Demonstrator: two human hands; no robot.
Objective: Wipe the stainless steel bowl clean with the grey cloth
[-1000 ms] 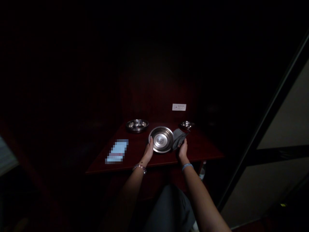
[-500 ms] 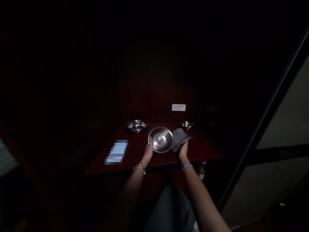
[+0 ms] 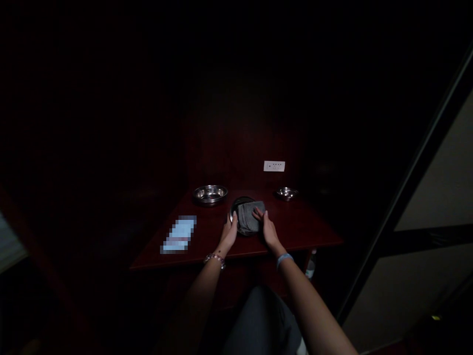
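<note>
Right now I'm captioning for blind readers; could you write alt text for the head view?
A person's left hand holds a metal bowl while the right hand touches a gray cloth covering much of it, at a dark red table. Farther back stand a wide metal dish and a smaller dish.

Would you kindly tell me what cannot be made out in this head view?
In the head view:
Inside of the held bowl: mostly covered by the gray cloth.
Left hand: finger placement partly hidden by the held bowl.
Pixelated patch on the table: detail blurred.
Wall socket: markings too small.
</note>
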